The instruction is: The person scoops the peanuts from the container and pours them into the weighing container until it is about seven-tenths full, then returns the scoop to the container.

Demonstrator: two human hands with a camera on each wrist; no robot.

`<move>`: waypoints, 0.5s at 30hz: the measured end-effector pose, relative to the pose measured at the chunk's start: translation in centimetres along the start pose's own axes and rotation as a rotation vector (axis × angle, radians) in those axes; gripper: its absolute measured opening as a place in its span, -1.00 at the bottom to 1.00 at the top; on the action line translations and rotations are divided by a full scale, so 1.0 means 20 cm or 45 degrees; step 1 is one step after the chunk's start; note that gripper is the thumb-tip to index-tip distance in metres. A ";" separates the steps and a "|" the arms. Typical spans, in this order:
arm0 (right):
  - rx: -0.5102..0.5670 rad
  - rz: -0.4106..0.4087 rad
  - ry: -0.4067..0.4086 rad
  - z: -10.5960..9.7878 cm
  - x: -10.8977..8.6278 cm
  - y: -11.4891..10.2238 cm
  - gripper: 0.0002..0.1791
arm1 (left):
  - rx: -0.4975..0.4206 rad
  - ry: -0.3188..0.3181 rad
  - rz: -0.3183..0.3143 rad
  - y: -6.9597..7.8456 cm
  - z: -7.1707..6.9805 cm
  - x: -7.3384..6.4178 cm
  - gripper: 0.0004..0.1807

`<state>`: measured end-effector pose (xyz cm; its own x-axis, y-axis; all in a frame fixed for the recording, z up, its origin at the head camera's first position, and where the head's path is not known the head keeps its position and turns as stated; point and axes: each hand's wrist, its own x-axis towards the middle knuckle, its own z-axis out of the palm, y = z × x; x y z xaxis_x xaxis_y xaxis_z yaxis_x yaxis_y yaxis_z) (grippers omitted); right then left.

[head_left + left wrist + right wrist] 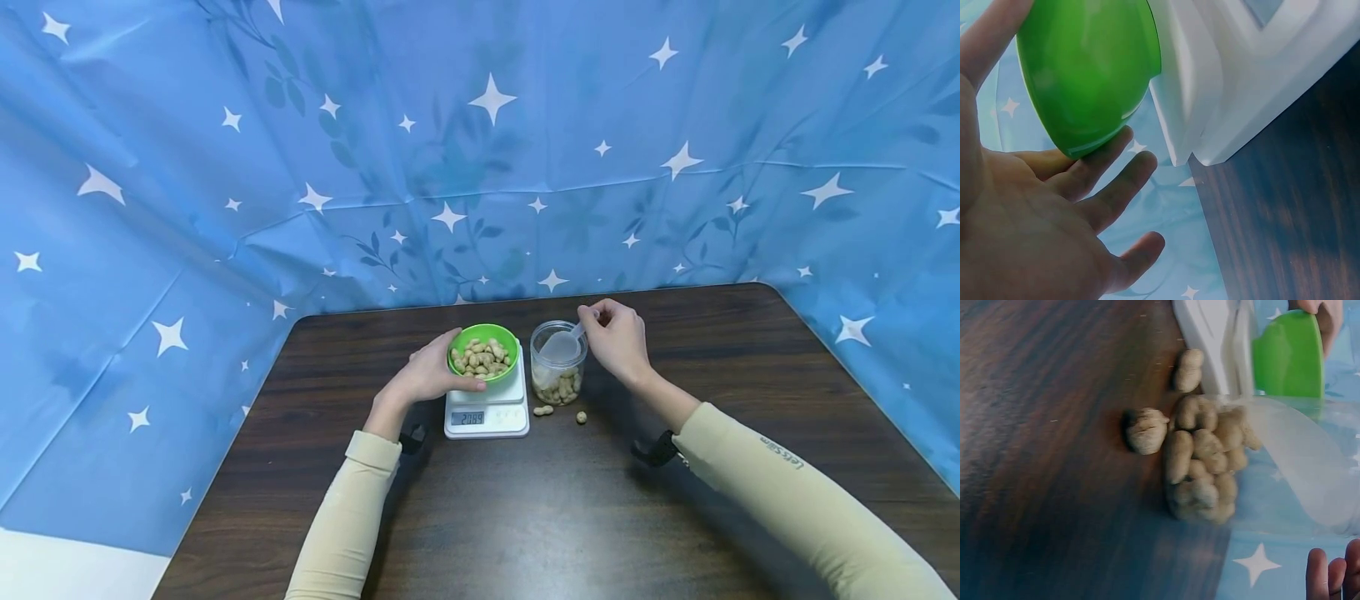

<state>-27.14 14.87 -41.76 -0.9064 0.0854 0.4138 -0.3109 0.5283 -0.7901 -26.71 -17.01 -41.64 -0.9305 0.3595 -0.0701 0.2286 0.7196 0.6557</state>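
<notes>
A green bowl (476,335) of unshelled peanuts (480,358) sits on a white kitchen scale (486,423), whose display shows digits. My left hand (431,367) holds the bowl by its left side, thumb at the near rim. In the left wrist view, the fingers of the left hand (1041,212) reach along the bowl's outer wall (1091,75). To the right stands a clear jar (537,367), part filled with peanuts (1204,456). My right hand (617,340) pinches the handle of a whitish translucent scoop (561,347), its bowl tilted inside the jar's mouth.
Two loose peanuts lie before the jar: a longer one (543,411) and a rounder one (581,417). All stands on a dark wooden table (525,517), near its far edge. A blue star-patterned cloth (480,150) hangs behind.
</notes>
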 end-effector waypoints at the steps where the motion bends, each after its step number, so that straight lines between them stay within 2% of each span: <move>1: -0.009 0.005 -0.008 0.00 -0.01 0.01 -0.66 | -0.006 0.000 0.001 0.00 0.00 0.00 0.26; 5: -0.050 0.006 -0.033 -0.01 -0.02 0.02 -0.65 | -0.008 -0.004 -0.004 0.00 0.01 -0.01 0.27; 9: -0.045 0.002 -0.066 -0.03 -0.02 0.02 -0.56 | 0.003 -0.016 -0.035 -0.01 0.01 -0.02 0.30; 13: 0.009 0.062 -0.125 -0.08 0.00 0.04 -0.43 | -0.031 -0.015 -0.047 -0.02 -0.01 -0.04 0.34; 15: -0.014 0.087 -0.159 -0.11 0.01 0.07 -0.39 | -0.044 0.012 -0.036 -0.03 -0.02 -0.05 0.29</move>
